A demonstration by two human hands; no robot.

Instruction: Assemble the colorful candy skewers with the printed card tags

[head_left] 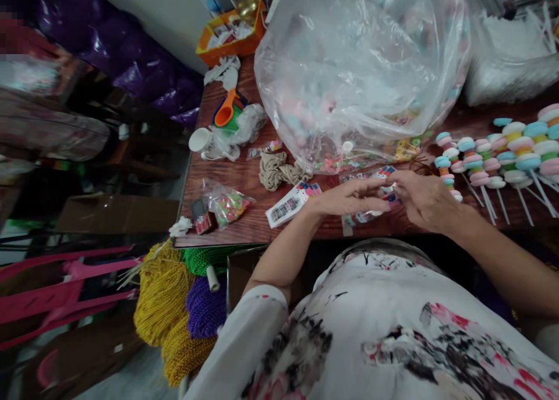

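Both my hands meet over the front of the wooden table. My left hand (356,196) is closed, its fingers and thumb around a small clear plastic packet (371,215) with a blue and red printed card. Beside it, my right hand (430,202) has its fingertips pinched at the packet's right end, where a small white bit shows; the fingers hide just what they grip. Under my left wrist lie white printed cards (288,205) with coloured tops. A beige knotted cloth (279,172) sits just behind them.
A big clear bag (349,68) of pastel pieces fills the table's back. Pastel stacks on white sticks (484,161) lie right, near a bag of white sticks (515,56). Leftward are a small bag of colourful pieces (229,205), orange scissors (225,114) and a yellow basket (231,36).
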